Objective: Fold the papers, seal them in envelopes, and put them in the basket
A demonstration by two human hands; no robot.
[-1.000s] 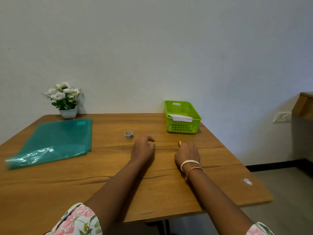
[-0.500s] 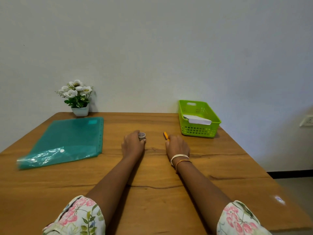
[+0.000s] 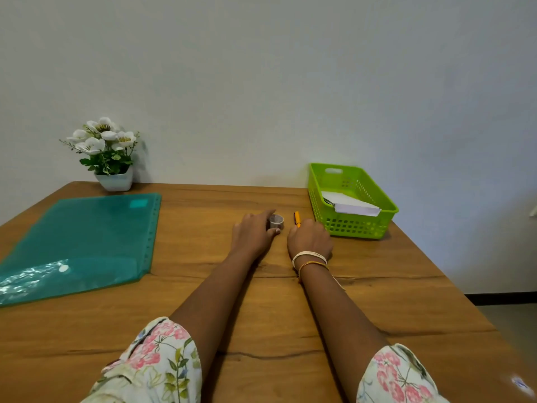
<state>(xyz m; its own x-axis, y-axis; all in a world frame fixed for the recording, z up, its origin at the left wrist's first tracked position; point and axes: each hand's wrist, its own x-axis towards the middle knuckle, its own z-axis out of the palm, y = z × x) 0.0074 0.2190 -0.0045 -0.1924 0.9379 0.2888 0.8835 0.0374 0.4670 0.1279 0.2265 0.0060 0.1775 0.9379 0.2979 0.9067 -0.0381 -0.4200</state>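
Since half a second ago our left hand (image 3: 255,237) has spread on the small tape roll (image 3: 276,221), thumb and forefinger now pinching it, and our right hand (image 3: 309,238) has closed round the orange pen (image 3: 297,219), likely gathering tools to clear up. White envelopes (image 3: 353,205) already lie in the green basket (image 3: 360,226) at the tabletop's (image 3: 276,301) far right corner. The teal folder (image 3: 78,242) hugs the left edge; bare wood runs toward the near edge
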